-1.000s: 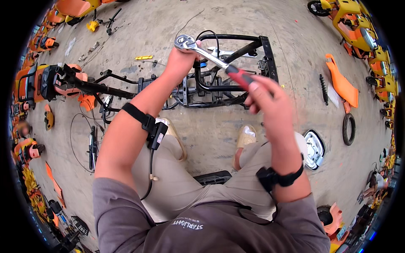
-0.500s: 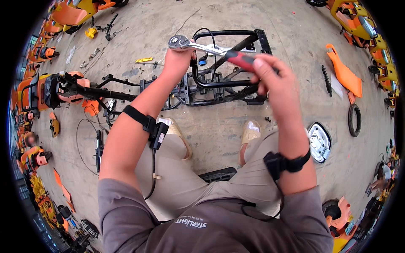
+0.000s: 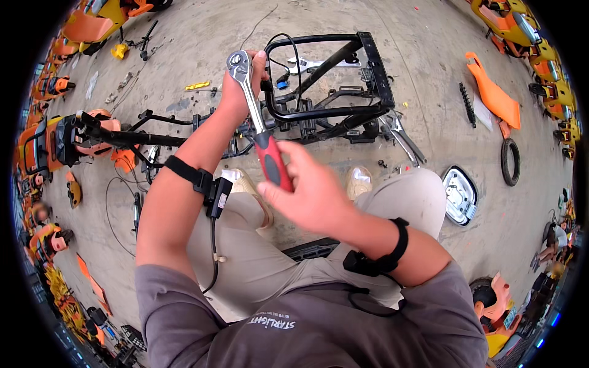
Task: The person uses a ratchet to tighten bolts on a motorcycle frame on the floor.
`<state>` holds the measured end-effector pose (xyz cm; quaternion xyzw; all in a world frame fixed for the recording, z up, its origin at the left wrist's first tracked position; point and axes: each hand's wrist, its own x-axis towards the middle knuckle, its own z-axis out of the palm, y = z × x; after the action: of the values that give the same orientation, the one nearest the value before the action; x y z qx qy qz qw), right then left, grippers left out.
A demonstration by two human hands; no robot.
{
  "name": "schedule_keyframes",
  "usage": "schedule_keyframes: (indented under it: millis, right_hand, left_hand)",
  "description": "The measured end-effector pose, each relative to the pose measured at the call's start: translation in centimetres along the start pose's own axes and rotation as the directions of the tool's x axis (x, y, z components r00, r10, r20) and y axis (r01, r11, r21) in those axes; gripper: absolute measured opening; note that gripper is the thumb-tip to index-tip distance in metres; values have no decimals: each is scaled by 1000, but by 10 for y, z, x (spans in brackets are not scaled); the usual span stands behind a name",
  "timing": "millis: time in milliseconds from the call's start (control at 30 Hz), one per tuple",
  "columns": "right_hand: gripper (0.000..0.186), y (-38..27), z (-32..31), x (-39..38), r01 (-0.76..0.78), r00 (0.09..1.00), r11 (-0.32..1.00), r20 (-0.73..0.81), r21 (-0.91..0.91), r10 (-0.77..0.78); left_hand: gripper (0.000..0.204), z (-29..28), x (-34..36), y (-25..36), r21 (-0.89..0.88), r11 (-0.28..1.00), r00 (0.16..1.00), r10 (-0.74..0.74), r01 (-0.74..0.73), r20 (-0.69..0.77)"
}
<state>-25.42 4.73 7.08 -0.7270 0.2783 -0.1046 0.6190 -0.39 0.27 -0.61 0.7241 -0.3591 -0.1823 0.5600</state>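
A ratchet wrench with a chrome head and a red-and-black handle slants toward me over the left part of a black tubular frame. My left hand is closed around the underside of its head, and the part beneath the head is hidden. My right hand grips the end of the handle, thumb along the near side. Behind the wrench, an adjustable wrench shows inside the frame's upright loop. A thin black cable curves over that loop.
Silver hand tools lie right of the frame. Farther right are an orange panel, a spring shock absorber, a tyre and a silver-rimmed part. Orange-and-yellow vehicles line both sides. A black step-like object sits between my legs.
The right hand has swung the ratchet handle clockwise, from pointing right to pointing toward me. My left hand stays at the wrench head. The view has shifted slightly.
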Motion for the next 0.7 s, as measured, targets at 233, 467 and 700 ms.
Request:
schedule_keyframes:
  millis: [233,467,700]
  right_hand:
    - [27,-20,-118,48,27,910,982,-411,185,52]
    - [34,-12,-54,18,151,870,985,-461,-88,-175]
    - [55,-9,-18,4,51,994,994,-104,94,-41]
  left_hand:
    - [23,6,12,4,-128,981,985,-132,146,111]
    - [31,3,5,5,9,998,995,-67,68,-76]
    - [37,-8,-2,6,5,996,995,-85,85,-55]
